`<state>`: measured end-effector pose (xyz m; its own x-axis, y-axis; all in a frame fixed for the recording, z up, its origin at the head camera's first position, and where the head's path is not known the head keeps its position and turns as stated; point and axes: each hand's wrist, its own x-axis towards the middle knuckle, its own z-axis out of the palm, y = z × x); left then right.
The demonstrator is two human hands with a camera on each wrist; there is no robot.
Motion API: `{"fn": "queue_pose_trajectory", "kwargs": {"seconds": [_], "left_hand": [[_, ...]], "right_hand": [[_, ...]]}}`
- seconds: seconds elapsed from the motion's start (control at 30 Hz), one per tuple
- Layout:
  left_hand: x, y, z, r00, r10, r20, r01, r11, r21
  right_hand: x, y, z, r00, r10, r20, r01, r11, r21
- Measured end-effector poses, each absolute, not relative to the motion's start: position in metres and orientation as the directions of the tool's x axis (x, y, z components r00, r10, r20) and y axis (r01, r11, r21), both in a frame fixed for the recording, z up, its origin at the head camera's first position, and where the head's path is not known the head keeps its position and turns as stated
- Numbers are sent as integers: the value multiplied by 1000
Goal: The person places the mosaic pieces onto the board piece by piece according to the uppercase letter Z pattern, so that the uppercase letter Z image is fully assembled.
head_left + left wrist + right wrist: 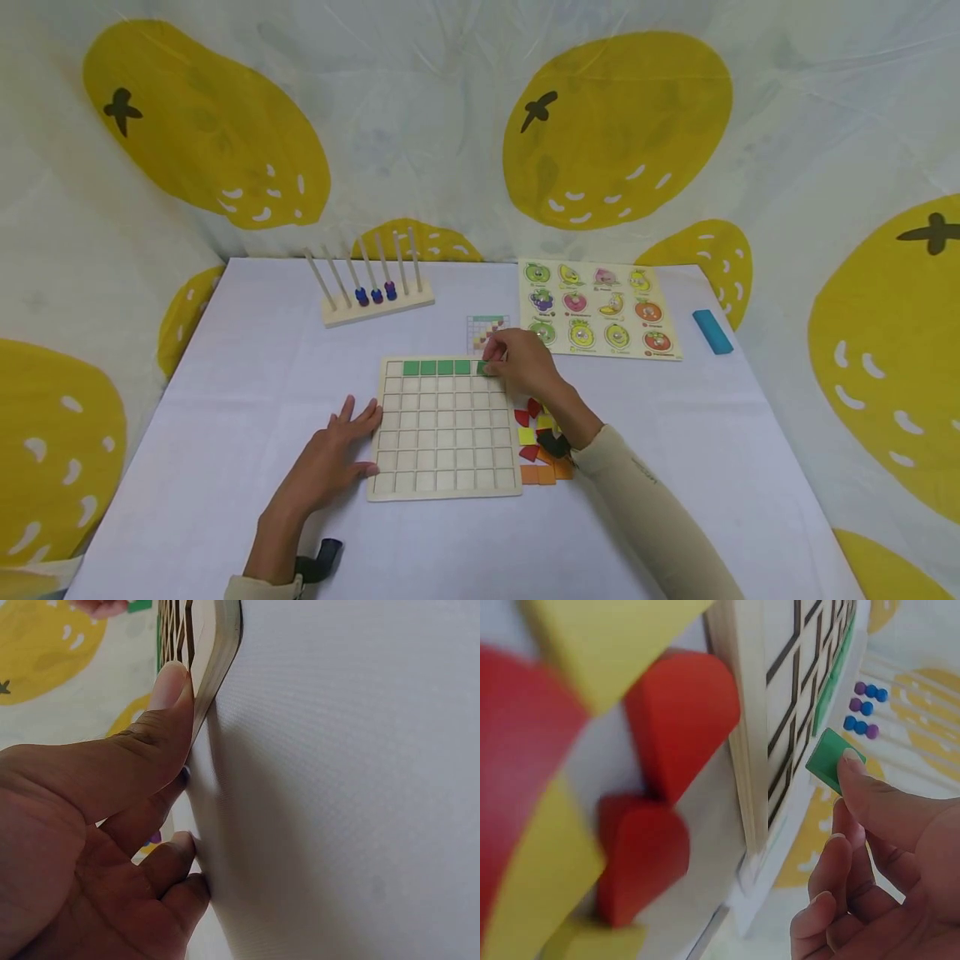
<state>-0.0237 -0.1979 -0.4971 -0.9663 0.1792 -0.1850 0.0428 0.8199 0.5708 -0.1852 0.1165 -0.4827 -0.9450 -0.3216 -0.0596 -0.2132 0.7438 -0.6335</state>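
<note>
A wooden grid board [445,498] lies on the white table, with several green square tiles [446,367] set along its top row. My right hand [525,362] pinches another green square tile [826,759] between thumb and fingers, over the right part of that row. In the right wrist view the tile is tilted, just off the board's face. The left hand [330,454] rests at the board's left edge, fingers spread; its thumb [171,694] presses on the rim. Beside the board's right edge lie loose red [528,452], yellow [527,435] and orange pieces [537,475], partly under my right wrist.
A small printed pattern card [480,331] lies behind the board, partly behind my right hand. A fruit puzzle board [600,312] stands back right, with a blue block [712,332] beside it. At the back left is a peg stand [378,310] with several beads.
</note>
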Motion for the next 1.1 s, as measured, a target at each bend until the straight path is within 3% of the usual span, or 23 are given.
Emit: {"fn": "queue_pose_trajectory", "kwargs": {"seconds": [0.43, 1.1], "left_hand": [[-24, -197, -497, -967, 178, -184, 44, 822, 567], [-24, -199, -497, -968, 172, -185, 35, 816, 577]], "right_hand": [[-196, 103, -488, -937, -317, -148, -203, 837, -508], [-168, 159, -477, -913, -333, -234, -155, 816, -557]]}}
